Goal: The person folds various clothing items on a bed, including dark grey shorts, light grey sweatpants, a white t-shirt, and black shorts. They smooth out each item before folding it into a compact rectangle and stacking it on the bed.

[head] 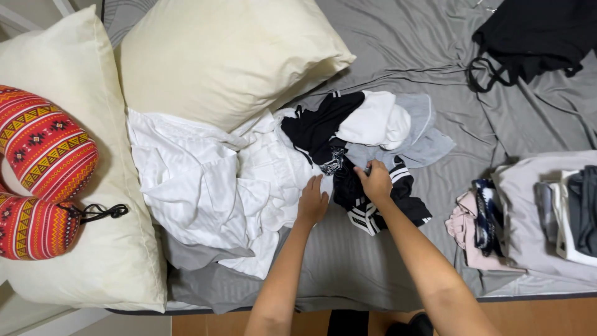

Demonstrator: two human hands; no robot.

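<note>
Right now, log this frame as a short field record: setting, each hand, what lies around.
Setting: bed with grey sheet
Left hand: flat on the white garment
Right hand: pinching the black striped garment, fingers closed on it
Left side: cream pillows, red patterned neck pillow
Right side: folded clothes stack, black bag
</note>
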